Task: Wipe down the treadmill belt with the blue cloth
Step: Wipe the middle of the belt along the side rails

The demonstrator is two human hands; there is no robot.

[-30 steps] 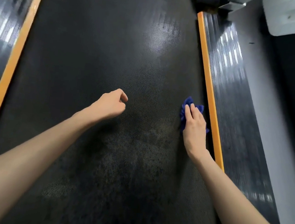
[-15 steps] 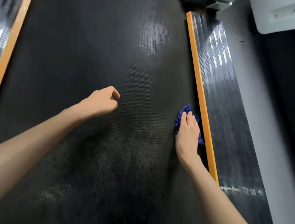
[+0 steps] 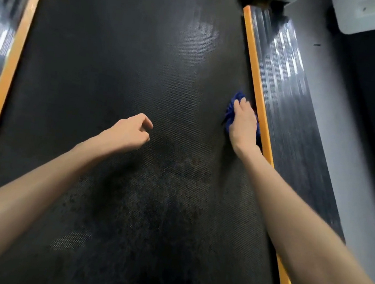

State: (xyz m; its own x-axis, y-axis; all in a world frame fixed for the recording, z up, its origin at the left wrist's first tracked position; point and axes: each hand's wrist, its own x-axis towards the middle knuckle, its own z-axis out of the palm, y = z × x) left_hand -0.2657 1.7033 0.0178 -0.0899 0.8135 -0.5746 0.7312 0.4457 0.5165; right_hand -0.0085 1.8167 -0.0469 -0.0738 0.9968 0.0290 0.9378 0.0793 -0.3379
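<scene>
Forward along the orange side strip (image 3: 255, 89) has slid the right hand (image 3: 243, 125), fingers together and flat on the bunched blue cloth (image 3: 230, 114), pressing it to the treadmill belt (image 3: 122, 52) just beside that strip, probably to scrub the edge. The left hand (image 3: 129, 133), loosely curled and holding nothing, idles well apart from it.

The scene is dim and low in contrast. A soft glare patch sits on the treadmill belt (image 3: 200, 38), upper centre-right. Streaked white reflections mark the glossy side rails (image 3: 284, 66). Shadow pools beneath the left forearm (image 3: 36, 185). The right edge smears with blur, and wide-angle distortion bends the orange strips (image 3: 254, 63).
</scene>
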